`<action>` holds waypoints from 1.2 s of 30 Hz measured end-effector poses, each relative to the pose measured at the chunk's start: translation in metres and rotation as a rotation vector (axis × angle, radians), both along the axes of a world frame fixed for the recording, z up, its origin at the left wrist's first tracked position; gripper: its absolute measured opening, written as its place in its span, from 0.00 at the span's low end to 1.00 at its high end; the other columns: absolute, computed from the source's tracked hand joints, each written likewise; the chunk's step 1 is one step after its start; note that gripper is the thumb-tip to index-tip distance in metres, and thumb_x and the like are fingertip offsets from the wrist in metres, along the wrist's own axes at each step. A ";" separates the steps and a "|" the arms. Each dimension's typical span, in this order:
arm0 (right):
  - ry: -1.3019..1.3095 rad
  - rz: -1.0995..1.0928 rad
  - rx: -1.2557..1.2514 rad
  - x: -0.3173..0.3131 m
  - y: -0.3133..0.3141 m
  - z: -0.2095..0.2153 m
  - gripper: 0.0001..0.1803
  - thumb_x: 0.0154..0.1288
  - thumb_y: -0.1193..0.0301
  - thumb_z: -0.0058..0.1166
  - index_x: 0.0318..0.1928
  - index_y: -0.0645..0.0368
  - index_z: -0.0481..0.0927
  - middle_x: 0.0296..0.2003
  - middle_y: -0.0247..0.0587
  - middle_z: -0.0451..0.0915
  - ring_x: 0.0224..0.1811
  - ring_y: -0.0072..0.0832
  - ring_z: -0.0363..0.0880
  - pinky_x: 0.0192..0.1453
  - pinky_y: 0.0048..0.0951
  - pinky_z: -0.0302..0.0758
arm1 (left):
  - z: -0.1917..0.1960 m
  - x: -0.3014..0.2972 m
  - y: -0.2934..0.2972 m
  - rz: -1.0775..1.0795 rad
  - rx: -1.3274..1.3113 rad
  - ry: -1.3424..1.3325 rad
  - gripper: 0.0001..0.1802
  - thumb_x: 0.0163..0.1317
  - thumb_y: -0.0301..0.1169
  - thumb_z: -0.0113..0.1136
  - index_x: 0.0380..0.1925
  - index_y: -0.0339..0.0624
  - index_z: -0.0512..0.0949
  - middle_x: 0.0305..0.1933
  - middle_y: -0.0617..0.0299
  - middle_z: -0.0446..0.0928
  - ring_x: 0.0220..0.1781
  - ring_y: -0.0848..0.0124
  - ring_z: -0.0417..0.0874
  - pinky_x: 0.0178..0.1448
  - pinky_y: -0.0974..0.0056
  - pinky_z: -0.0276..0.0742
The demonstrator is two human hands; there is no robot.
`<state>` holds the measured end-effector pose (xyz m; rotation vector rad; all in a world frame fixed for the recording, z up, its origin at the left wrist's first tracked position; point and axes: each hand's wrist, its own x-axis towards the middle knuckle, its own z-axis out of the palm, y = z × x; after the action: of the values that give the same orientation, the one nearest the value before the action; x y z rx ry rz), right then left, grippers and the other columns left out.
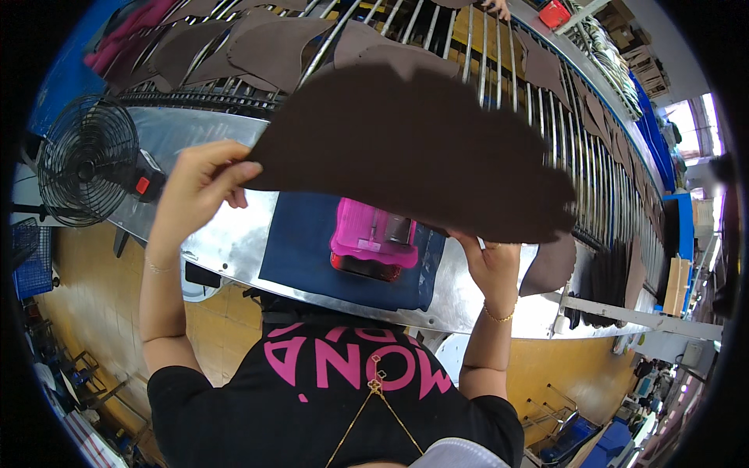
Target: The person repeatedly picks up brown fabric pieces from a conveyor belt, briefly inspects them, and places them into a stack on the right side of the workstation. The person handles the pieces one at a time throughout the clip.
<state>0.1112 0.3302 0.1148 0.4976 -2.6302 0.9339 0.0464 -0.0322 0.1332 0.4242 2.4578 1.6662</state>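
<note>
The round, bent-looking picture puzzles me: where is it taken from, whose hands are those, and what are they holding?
There is no robot here. A person wears a wide fisheye camera on the head, looking down, so straight edges curve toward the rim. The bare left hand and right hand are the wearer's own. Between them they hold up a large, flat dark brown piece with a partly wavy edge. Below it, a dark blue sheet lies on a shiny metal bench, with a bright pink object on top; I cannot tell what that is. Beyond is a rack of metal rods carrying more brown pieces. A black fan stands at the left.
</note>
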 end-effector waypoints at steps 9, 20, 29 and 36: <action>-0.119 -0.347 -0.286 0.078 0.069 -0.041 0.06 0.57 0.79 0.60 0.37 0.65 0.82 0.30 0.42 0.84 0.32 0.27 0.81 0.39 0.24 0.75 | -0.012 -0.015 0.094 -0.408 -0.268 0.392 0.06 0.52 0.24 0.62 0.32 0.38 0.81 0.28 0.59 0.74 0.29 0.62 0.78 0.31 0.64 0.74; -0.078 -0.667 -0.458 0.043 0.189 0.007 0.08 0.66 0.72 0.56 0.38 0.65 0.72 0.29 0.29 0.73 0.31 0.15 0.65 0.35 0.17 0.65 | 0.024 -0.033 0.171 -0.408 -0.219 0.663 0.08 0.54 0.29 0.63 0.35 0.44 0.80 0.35 0.59 0.70 0.36 0.62 0.78 0.36 0.62 0.74; -0.499 -0.449 -0.526 -0.154 0.280 -0.121 0.27 0.64 0.71 0.56 0.58 0.77 0.67 0.51 0.50 0.77 0.48 0.28 0.78 0.53 0.26 0.73 | 0.022 -0.030 0.075 0.033 -0.259 0.307 0.18 0.56 0.24 0.62 0.48 0.43 0.78 0.34 0.67 0.66 0.25 0.82 0.59 0.27 0.75 0.56; -0.423 -0.959 0.063 -0.135 0.264 -0.120 0.29 0.51 0.50 0.64 0.49 0.54 0.80 0.50 0.42 0.79 0.52 0.40 0.78 0.53 0.41 0.72 | -0.006 -0.030 0.042 0.082 -0.265 0.293 0.21 0.57 0.21 0.60 0.52 0.42 0.76 0.35 0.66 0.66 0.26 0.81 0.60 0.28 0.75 0.56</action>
<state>-0.0234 0.5944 -0.0052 -0.9833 -2.7145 0.6510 0.0166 0.0095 0.1272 0.5731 2.8941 1.3592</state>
